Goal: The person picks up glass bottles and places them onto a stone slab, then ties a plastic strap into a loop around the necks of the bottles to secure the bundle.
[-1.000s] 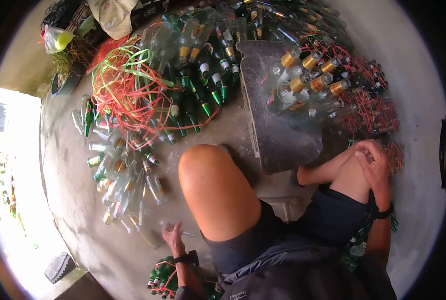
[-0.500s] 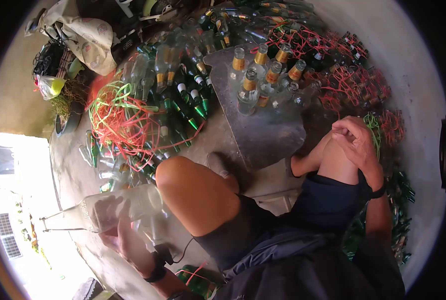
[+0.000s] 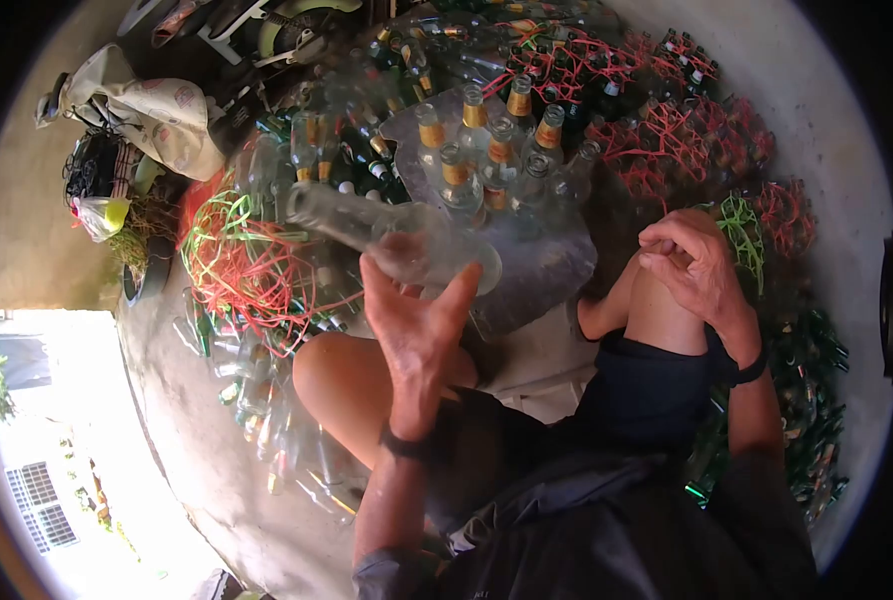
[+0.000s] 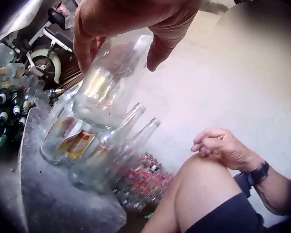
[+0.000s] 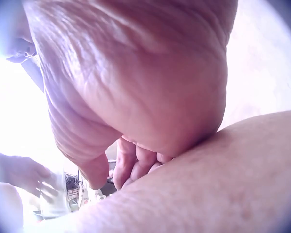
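Observation:
In the head view my left hand [image 3: 416, 325] grips a clear glass bottle [image 3: 434, 238] round its body, fingers on one side and thumb on the other. The bottle leans over, its neck towards the left. The left wrist view has this bottle [image 4: 99, 97] base down, close over clear bottles with orange-gold labels [image 4: 80, 143]. Those bottles stand in a group on a dark grey board [image 3: 541, 270]. My right hand [image 3: 696, 265] rests on the right knee, fingers loosely curled and holding nothing; the right wrist view shows it close up against the skin.
A tangle of red and green plastic straps [image 3: 246, 265] lies at the left over loose bottles. Bundles of bottles tied with red straps [image 3: 666, 140] stand at the back right. Green bottles [image 3: 811, 370] lie beside the right leg. A pale sack [image 3: 156, 110] hangs at the back left.
My left hand came up from the floor at the lower left with the clear bottle and carried it right, towards the board. The right hand stays on the knee.

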A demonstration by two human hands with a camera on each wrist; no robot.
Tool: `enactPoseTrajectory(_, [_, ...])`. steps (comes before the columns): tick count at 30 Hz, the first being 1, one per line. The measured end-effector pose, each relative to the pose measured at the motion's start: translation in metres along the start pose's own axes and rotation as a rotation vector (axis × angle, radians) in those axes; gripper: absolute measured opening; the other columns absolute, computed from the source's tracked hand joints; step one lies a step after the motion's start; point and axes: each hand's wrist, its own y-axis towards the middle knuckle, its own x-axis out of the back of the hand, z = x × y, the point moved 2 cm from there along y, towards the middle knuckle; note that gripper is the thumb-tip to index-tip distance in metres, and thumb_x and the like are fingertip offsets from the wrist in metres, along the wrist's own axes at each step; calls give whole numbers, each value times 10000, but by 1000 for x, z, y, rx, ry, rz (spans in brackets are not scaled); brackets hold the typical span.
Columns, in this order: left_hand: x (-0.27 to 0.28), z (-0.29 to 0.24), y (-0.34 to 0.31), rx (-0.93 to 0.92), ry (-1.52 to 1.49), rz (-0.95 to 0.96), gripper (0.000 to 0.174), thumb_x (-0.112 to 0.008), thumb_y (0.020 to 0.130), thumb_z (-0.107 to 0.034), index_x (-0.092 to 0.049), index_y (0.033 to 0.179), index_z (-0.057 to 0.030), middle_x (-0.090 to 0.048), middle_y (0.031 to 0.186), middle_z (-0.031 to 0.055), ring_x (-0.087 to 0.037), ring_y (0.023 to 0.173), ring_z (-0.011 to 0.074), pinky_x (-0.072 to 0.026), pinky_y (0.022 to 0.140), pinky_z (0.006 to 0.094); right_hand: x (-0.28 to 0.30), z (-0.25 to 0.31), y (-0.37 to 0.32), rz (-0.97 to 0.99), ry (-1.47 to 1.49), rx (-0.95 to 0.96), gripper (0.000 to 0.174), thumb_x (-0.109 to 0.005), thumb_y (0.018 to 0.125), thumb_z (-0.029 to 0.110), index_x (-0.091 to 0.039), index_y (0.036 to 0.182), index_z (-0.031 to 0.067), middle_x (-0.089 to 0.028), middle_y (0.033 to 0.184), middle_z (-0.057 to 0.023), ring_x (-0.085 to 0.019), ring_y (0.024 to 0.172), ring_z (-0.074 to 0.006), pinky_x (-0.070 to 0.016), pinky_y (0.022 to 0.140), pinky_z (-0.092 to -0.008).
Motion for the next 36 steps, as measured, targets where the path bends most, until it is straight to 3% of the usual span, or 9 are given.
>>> enactPoseTrajectory(2, [-16, 30, 9, -23, 7, -6, 629, -844, 718, -81, -495, 1230, 26, -633, 1179, 161, -667, 1032, 235, -562, 892, 362, 2, -3, 0, -7, -43, 72, 180, -781, 757, 41, -668, 895, 15, -669, 805, -66, -661, 708, -194, -486, 725, -336])
enactPoseTrajectory(10, [-55, 100, 25, -61, 147, 14, 587, -846, 713, -67, -490, 1174, 5, -617, 1160, 141, -656, 1012, 228, -560, 851, 355, 6, -11, -7, 16, -6, 38, 200, -792, 748, 23, -666, 904, 17, -667, 822, -75, -657, 739, -198, -490, 719, -338])
enactPoseTrajectory(16, [-65, 111, 29, -64, 251, -6, 626, -868, 688, -149, -513, 1183, -5, -649, 1110, 133, -666, 1000, 236, -550, 838, 377, 12, -14, -10, 4, 22, 32, 203, -780, 768, -9, -660, 931, 2, -660, 853, -89, -645, 741, -204, -505, 714, -318])
enactPoseTrajectory(18, [-67, 119, 31, -42, 246, 24, 734, -840, 692, -114, -477, 1313, 31, -646, 1116, 210, -666, 1032, 325, -534, 892, 410, 13, -13, -11, 2, 27, 27, 206, -779, 772, -9, -659, 940, 1, -659, 853, -89, -642, 747, -203, -506, 714, -315])
enactPoseTrajectory(25, [-73, 144, 34, -27, 232, 21, 708, -843, 690, -99, -483, 1282, 49, -609, 1143, 220, -643, 1040, 352, -525, 876, 421, 16, -11, -15, 37, 31, -22, 231, -773, 789, 3, -661, 991, -1, -649, 871, -94, -624, 776, -210, -510, 719, -313])
enactPoseTrajectory(27, [-74, 147, 34, -134, 402, 0, 719, -844, 681, -97, -483, 1286, 46, -561, 1160, 221, -599, 1072, 392, -504, 910, 447, 16, -11, -15, 36, 37, -22, 232, -771, 791, 4, -663, 996, 0, -648, 877, -94, -624, 781, -211, -512, 722, -315])
enactPoseTrajectory(30, [-77, 152, 35, -183, 414, 6, 722, -845, 675, -102, -486, 1286, 36, -524, 1171, 225, -555, 1107, 420, -480, 951, 468, 14, -11, -16, 44, 15, -33, 236, -774, 788, 6, -665, 997, 1, -650, 889, -99, -628, 799, -218, -514, 725, -319])
enactPoseTrajectory(34, [-78, 156, 35, -168, 422, -8, 716, -844, 676, -103, -490, 1285, 28, -525, 1187, 224, -554, 1123, 422, -474, 957, 475, 12, -12, -16, 29, 2, -37, 237, -776, 779, 5, -667, 990, -3, -651, 887, -108, -632, 795, -231, -516, 709, -322])
enactPoseTrajectory(36, [-79, 162, 38, -201, 458, -6, 806, -879, 648, -193, -483, 1300, 67, -527, 1198, 203, -585, 1080, 369, -524, 859, 438, 14, -11, -13, 33, -22, -20, 239, -777, 776, 5, -668, 989, -6, -652, 884, -108, -633, 790, -233, -517, 704, -322])
